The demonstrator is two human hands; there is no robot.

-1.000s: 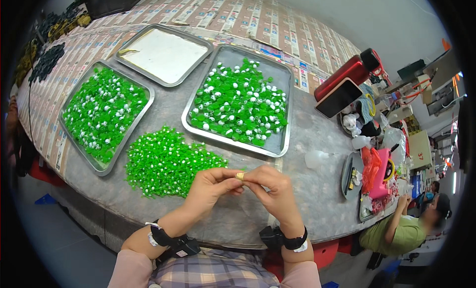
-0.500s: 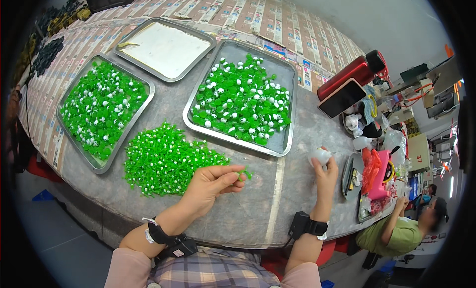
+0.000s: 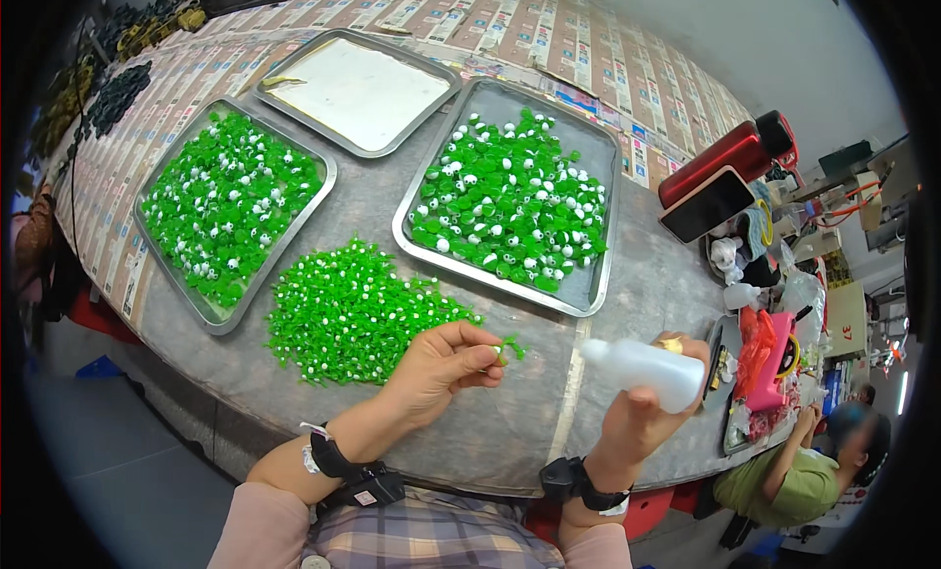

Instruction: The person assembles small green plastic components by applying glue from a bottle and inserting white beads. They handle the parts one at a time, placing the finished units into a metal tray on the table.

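My left hand (image 3: 441, 368) pinches a small green plastic piece (image 3: 513, 349) with a bit of white between thumb and fingertips, just right of a loose pile of similar green pieces (image 3: 363, 314). My right hand (image 3: 637, 427) grips a translucent white squeeze bottle (image 3: 647, 369). The bottle is tilted on its side, its narrow end pointing left towards the held piece but apart from it. Beyond the pile, a metal tray (image 3: 281, 249) on the left and another metal tray (image 3: 590, 146) on the right carry many green pieces with white-and-black balls like eyes.
A tray with a white surface (image 3: 358, 94) lies at the back. To the right are a red flask (image 3: 720, 159), a phone (image 3: 708, 206) leaning on it, a pink holder (image 3: 774, 358) and plastic bags. Another person in a green shirt (image 3: 774, 476) sits at far right.
My right hand has raised the bottle and tipped it, bringing its narrow end leftwards. My left hand keeps its pinch on the green piece. The whole view has shifted slightly.
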